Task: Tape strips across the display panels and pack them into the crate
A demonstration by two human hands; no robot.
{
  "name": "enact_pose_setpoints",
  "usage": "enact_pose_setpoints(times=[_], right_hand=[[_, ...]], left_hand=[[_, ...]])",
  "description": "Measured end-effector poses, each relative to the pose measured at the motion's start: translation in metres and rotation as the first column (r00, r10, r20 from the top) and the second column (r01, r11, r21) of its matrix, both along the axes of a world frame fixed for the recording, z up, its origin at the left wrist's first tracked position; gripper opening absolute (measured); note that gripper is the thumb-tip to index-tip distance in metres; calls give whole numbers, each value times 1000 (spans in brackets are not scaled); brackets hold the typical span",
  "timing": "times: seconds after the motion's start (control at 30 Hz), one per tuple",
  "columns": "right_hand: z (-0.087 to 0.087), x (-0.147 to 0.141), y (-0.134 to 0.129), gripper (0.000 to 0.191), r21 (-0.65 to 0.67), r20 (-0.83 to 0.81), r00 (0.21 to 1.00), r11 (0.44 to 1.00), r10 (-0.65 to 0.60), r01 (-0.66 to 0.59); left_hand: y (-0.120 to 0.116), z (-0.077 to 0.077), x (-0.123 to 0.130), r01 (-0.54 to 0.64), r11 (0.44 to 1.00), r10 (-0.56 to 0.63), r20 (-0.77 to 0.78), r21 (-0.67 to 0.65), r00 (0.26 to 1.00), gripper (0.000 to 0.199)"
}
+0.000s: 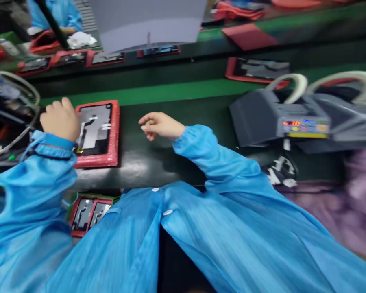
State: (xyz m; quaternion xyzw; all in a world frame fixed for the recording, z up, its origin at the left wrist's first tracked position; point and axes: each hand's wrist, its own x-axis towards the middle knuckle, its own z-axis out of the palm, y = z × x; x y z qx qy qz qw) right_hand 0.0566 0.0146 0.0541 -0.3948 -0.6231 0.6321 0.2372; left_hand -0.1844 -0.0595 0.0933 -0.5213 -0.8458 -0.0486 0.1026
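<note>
My left hand (61,121) is closed, knuckles up, over the left edge of a red bubble-wrap-like tray (114,136). What its fingers hold, if anything, is hidden. In that tray lies a flat grey and black electronic panel (94,129) with silver strips. My right hand (160,125) hovers over the dark bench to the right of the tray, apart from it. Its fingers are loosely bent and spread a little, with nothing in them. Both arms wear blue sleeves, and a dark band circles the left wrist.
Two grey machines (259,118) with pale hoses stand at the right, one with a lit display. Black and white scraps (282,169) lie before them. Cables (18,81) crowd the left. Beyond runs a ledge with several red trays (105,58); a grey board (149,24) hangs above it.
</note>
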Motion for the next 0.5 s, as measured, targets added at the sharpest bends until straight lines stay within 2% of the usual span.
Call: enact_pose_setpoints(times=[0.03,0.07,0.1,0.13,0.17,0.23,0.3,0.33,0.37,0.4,0.5], right_hand=[[7,37,-10,30,10,-7,999,999,-38,38],[11,74,-21,33,24,-19,991,991,-131,132],[12,109,-33,36,43,-44,963,963,-266,268],[9,143,-45,39,62,-75,902,901,-425,430],[3,174,-57,41,76,-104,807,804,-582,590],[-14,224,-79,43,80,-146,535,529,-832,845],[-30,256,-92,44,59,-172,256,249,-951,967],[-36,267,-95,43,39,-186,154,149,-970,988],[-40,274,-95,44,15,-200,87,86,-976,996],[-42,279,-93,44,-8,-214,54,57,-975,998],[-38,282,-80,52,-41,-241,73,85,-968,995]], left_hand=[[7,13,25,140,990,-139,-23,29,990,47],[18,23,51,281,960,-281,-5,-3,960,43],[34,30,78,420,907,-419,24,-38,908,40],[54,33,105,538,839,-534,65,-85,843,36],[78,33,131,613,780,-602,119,-122,790,32],[131,24,179,680,715,-639,246,-161,729,22],[183,8,222,695,706,-585,438,-139,682,9],[205,-1,242,688,719,-536,554,-95,637,9],[222,-9,261,676,735,-491,651,-47,579,14],[236,-16,279,666,746,-460,708,-21,537,19],[260,-32,328,616,788,-370,804,7,465,24]])
